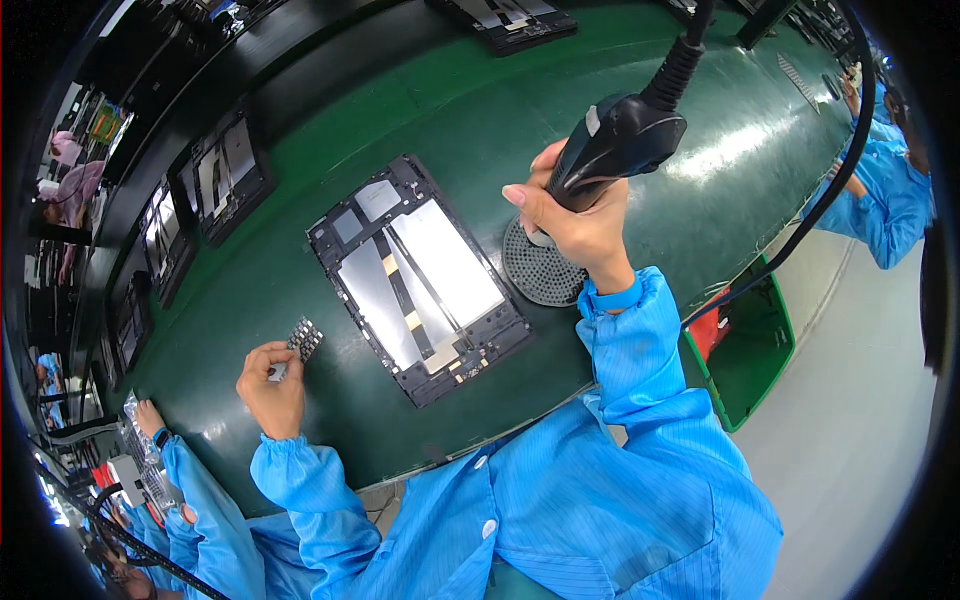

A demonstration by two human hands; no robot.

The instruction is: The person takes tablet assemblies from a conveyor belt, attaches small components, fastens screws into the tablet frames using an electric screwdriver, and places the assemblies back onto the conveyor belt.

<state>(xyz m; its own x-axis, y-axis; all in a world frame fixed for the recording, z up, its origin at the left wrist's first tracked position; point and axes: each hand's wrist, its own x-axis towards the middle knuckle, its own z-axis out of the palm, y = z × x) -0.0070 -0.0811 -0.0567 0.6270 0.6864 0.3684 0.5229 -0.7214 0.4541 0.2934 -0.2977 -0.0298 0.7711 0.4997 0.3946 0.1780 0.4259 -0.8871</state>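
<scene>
An opened tablet lies on the green bench in front of me, its silver inner plates and a dark flex cable with yellow patches showing. My right hand is wrapped round the narrow end of a black corded handheld device, held to the right of the tablet. Its exact kind I cannot tell. Beneath that hand is a round grey perforated disc, partly covered. To the tablet's left, my left hand is closed, pinching a small sheet of dark and light pieces between thumb and fingers.
More opened tablets stand along a black rack at the left and far side. A green bin with something red in it is below the bench's right edge. A black cable curves down the right. Co-workers in blue sleeves sit on both sides.
</scene>
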